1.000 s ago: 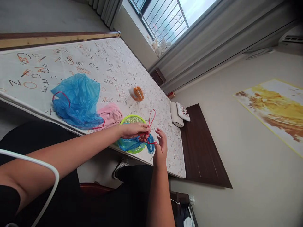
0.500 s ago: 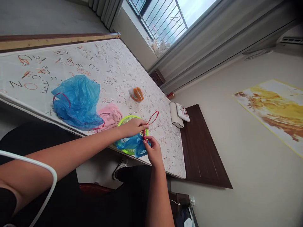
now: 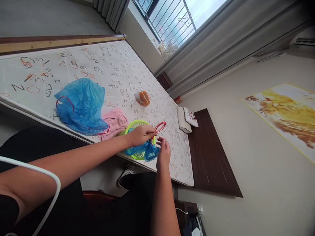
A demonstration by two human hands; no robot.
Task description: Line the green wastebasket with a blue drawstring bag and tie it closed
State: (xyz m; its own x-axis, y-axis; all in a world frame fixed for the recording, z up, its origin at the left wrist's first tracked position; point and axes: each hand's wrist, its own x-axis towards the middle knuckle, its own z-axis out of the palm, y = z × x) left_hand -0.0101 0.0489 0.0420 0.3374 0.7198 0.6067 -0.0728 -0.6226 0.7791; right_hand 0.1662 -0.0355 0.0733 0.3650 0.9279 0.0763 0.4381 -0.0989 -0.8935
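My left hand (image 3: 140, 135) is closed on a red drawstring (image 3: 160, 126), whose loop sticks out beyond the fingers. The string belongs to a blue plastic bag (image 3: 152, 152) lying in and over the rim of a lime-green mesh basket (image 3: 140, 156). Just beside the bag, my right hand (image 3: 163, 151) is open, its fingers loosely bent and apart from the string. A second blue plastic bag (image 3: 83, 101) with red drawstrings lies spread out on the mattress. Between that bag and the basket is a crumpled pink cloth (image 3: 114, 122).
The mattress (image 3: 115, 65) carries printed letters. An orange item in clear wrapping (image 3: 143, 98) lies farther in. Pillows (image 3: 184, 120) rest by the dark headboard (image 3: 209, 157). A white cable (image 3: 55, 183) loops over the near left, and a shoe (image 3: 124, 175) shows below the mattress edge.
My right hand has let go of the gathered bag and drawn slightly away to the right. My left hand still holds the string, whose loop has tipped lower.
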